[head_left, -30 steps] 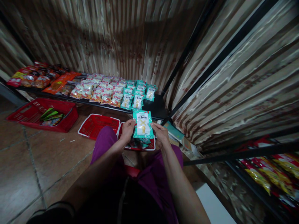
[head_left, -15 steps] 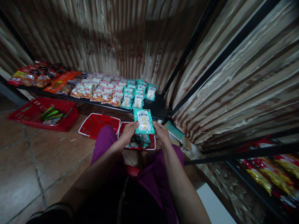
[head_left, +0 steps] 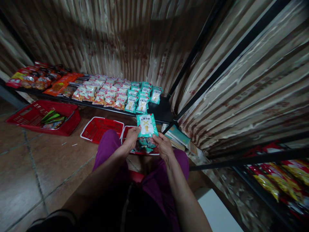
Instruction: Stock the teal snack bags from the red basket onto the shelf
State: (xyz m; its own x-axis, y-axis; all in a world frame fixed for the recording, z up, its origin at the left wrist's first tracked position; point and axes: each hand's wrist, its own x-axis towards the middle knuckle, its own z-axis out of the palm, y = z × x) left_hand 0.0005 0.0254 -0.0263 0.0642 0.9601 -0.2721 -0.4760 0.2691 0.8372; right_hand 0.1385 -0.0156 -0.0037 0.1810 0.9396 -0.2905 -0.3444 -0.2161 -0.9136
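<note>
A green-and-white snack bag [head_left: 147, 125] is held up between both hands, its printed front towards me. My left hand [head_left: 132, 136] pinches its left edge. At its lower right corner, my right hand [head_left: 163, 143] grips with thumb and fingers. Below the bag stands a red basket [head_left: 154, 152] with more green snack bags [head_left: 144, 145] in it, partly hidden by my hands. Just beyond, rows of the same green bags [head_left: 142, 103] lie on a low black shelf [head_left: 159, 111], beside rows of white-and-orange snack bags [head_left: 109, 93].
A red basket [head_left: 102, 124] with a white rim stands left of my knee. Farther left, another red basket [head_left: 70, 124] holds green packets. Books [head_left: 178, 134] lie under the shelf's right end by a black post. Red-and-yellow bags [head_left: 265, 182] fill a shelf at right.
The bag has shifted slightly left and tilted. My right hand has slid from its right edge down to the lower right corner; my left hand keeps its hold.
</note>
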